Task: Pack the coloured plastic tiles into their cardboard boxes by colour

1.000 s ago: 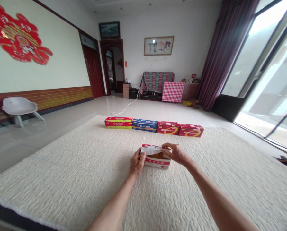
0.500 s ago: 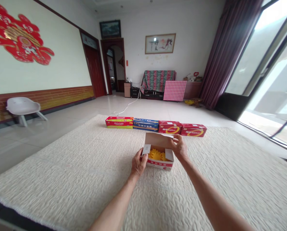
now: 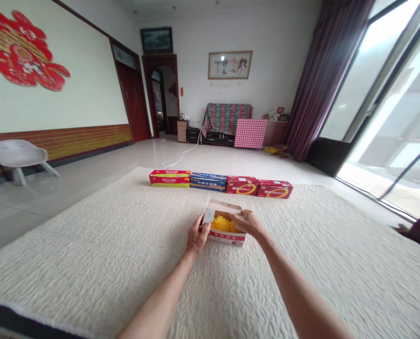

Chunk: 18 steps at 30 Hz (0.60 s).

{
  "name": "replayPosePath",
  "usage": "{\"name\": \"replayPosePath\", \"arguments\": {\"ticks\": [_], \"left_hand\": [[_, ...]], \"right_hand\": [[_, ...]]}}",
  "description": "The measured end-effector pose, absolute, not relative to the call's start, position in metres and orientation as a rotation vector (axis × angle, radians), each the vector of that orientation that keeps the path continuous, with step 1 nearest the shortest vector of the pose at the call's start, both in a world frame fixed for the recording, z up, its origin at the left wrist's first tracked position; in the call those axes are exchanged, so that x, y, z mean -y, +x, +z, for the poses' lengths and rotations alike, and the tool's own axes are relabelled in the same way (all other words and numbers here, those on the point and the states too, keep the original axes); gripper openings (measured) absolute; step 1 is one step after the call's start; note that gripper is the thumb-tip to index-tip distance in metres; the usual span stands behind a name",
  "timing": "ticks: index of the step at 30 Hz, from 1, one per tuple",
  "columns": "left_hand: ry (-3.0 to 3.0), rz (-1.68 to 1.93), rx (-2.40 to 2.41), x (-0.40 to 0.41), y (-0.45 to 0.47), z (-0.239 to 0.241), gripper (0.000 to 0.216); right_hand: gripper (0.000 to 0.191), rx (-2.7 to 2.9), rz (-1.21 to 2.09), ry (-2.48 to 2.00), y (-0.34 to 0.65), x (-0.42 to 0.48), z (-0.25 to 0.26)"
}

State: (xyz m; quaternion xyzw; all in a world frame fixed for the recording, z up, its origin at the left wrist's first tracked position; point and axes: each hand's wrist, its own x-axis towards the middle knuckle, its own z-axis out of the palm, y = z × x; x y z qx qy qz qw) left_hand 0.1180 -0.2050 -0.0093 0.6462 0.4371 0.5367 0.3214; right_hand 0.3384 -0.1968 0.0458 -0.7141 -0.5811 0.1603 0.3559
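Observation:
A small red and white cardboard box [image 3: 227, 238] sits on the cream quilted mat with its top flaps up. Yellow gear-shaped plastic pieces [image 3: 222, 223] lie inside it. My left hand [image 3: 197, 236] grips the box's left end, thumb at the front corner and fingers behind the side flap. At the right end, my right hand [image 3: 248, 221] is closed on the lid flap [image 3: 224, 206], which leans in over the back of the box. Part of the right side flap is hidden by the fingers.
Beyond the box stands a row of closed cartons: a red and yellow box [image 3: 170, 179], a blue box [image 3: 208, 182] and two red boxes [image 3: 241, 186]. They rest on the quilted mat [image 3: 100, 245]. A white chair [image 3: 19, 155] is at the left, a sliding glass door [image 3: 389, 108] at the right.
The lid flap has tilted lower over the box, and my right hand has come down with it. My left hand stays on the left end. The whole view has shifted slightly.

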Motion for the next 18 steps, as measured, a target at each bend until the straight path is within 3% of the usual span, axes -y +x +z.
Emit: {"name": "replayPosePath", "arguments": {"ticks": [11,18], "left_hand": [[1.682,1.339,-1.253,0.187,0.13,0.019,0.063],[1.675,1.352,-1.401,0.183,0.134,0.023,0.039]], "right_hand": [[0.045,1.386,0.599,-1.721,0.332,0.221,0.06],[0.045,1.34,0.393,-1.697,0.354,0.233,0.057]]}}
